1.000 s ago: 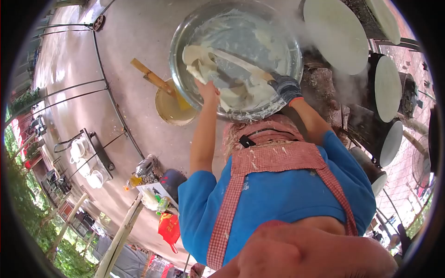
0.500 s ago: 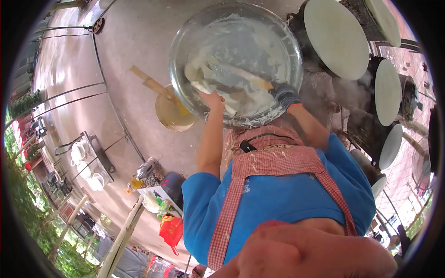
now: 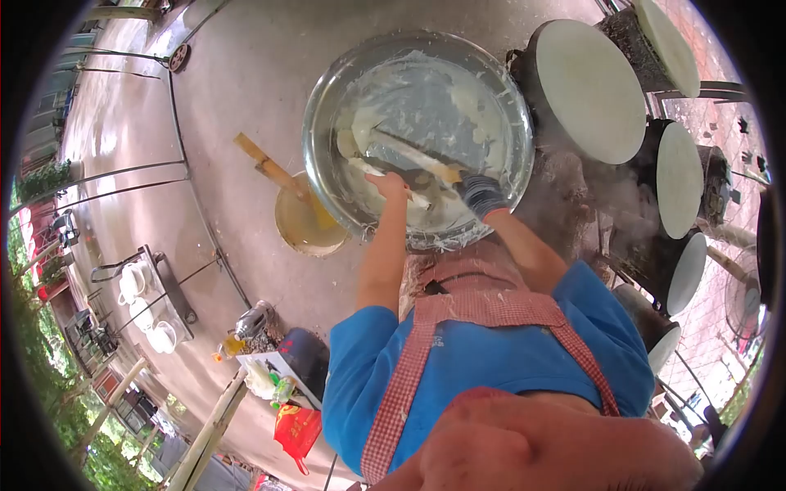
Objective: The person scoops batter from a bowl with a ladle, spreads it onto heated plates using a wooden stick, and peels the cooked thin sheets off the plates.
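Observation:
A wide metal basin [image 3: 314,139] holds pale, sticky paste [image 3: 458,102] smeared over its bottom and sides. My left hand [image 3: 391,186], bare, is closed round a whitish, paste-coated stick [image 3: 419,200] low in the basin. On the right, my right hand [image 3: 481,196] wears a dark striped glove and grips the yellowish end of a longer paste-coated stick [image 3: 409,153]. That stick slants up and left into the paste, its far end beyond my left hand. Both hands are over the near half of the basin, apart from each other.
A yellowish bucket [image 3: 288,214] with a wooden handle [image 3: 266,164] stands left of the basin. Round, pale-topped pans [image 3: 589,92] line the right side, with steam near them. White jugs [image 3: 133,281] sit on a rack farther left. A red bag [image 3: 296,430] hangs at lower left.
My right hand has moved left, bringing its stick along. My left hand has shifted slightly right with its stick. The whole scene sits a little lower in view.

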The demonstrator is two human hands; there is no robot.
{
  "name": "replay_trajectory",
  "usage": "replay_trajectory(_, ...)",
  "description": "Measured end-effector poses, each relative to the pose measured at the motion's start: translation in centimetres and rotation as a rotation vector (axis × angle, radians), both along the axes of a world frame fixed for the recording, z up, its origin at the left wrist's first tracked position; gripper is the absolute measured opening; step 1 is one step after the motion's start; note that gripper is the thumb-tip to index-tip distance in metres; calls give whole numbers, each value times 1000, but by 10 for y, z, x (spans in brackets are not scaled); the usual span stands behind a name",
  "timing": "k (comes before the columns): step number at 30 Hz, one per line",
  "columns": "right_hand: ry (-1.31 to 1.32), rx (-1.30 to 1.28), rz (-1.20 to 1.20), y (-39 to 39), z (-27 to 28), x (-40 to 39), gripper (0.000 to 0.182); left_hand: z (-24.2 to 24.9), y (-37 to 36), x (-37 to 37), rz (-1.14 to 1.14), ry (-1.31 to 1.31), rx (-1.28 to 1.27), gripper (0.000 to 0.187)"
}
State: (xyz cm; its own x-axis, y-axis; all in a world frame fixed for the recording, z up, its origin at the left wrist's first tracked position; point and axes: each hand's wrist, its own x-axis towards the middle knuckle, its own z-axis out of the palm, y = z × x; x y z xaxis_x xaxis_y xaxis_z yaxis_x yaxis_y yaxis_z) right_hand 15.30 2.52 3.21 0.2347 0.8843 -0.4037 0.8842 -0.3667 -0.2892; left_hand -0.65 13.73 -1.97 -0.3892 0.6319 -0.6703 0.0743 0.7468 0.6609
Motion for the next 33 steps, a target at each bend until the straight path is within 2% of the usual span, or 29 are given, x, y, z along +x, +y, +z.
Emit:
replay_trajectory(2,45,4,35,7,7,-15,35,-1,4,8,135,-247,15,52)
replay_trajectory(3,43,4,31,7,8,-13,35,-6,8,5,131,-248,14,52)
replay_trajectory(5,9,-26,20,-2,12,-7,37,-26,11,-20,33,-617,107,32)
replay_trajectory(6,25,-38,-24,-8,32,1,38,-29,12,-35,74,-726,-82,28)
replay_trajectory(7,8,-107,5,-14,34,16,41,-12,5,-46,77,-728,-83,28)
replay_trajectory(8,-8,-178,33,-29,37,34,45,20,-10,-56,-27,-739,-120,26)
replay_trajectory(10,102,341,59,-77,75,67,43,84,-49,-79,-186,-737,-189,25)
replay_trajectory(12,113,83,89,-97,137,96,40,133,-84,-90,-222,-734,-211,26)
replay_trajectory(13,114,81,105,-108,144,113,40,154,-97,-91,-354,-634,-212,24)
replay_trajectory(14,8,93,195,-121,145,131,38,165,-111,-94,-492,-522,-221,23)
replay_trajectory(15,-95,107,279,-130,146,143,36,166,-121,-98,-489,-510,-227,23)
replay_trajectory(17,-151,56,336,-128,154,155,33,149,-120,-97,-714,-292,-237,38)
replay_trajectory(18,-215,-5,395,-126,155,159,29,125,-112,-103,-863,-157,-186,37)
replay_trajectory(19,-217,-4,386,-120,148,162,29,105,-104,-104,-872,-156,-184,37)
replay_trajectory(21,-392,96,589,-103,135,158,19,69,-84,-102,-1304,489,11,35)
replay_trajectory(22,-393,100,580,-98,137,151,19,53,-72,-102,-1311,494,17,35)
replay_trajectory(24,-313,108,492,-90,140,136,16,31,-55,-104,-1310,763,-11,35)
replay_trajectory(28,-324,103,530,-82,120,113,16,23,-60,-88,-1295,698,-93,29)
replay_trajectory(30,-222,52,495,-79,107,104,17,10,-61,-86,-2058,692,-88,22)
replay_trajectory(32,-187,16,473,-76,112,96,18,2,-77,-73,-1364,371,-301,15)
replay_trajectory(33,-161,-16,458,-76,114,95,20,-2,-85,-63,-1377,376,-299,15)
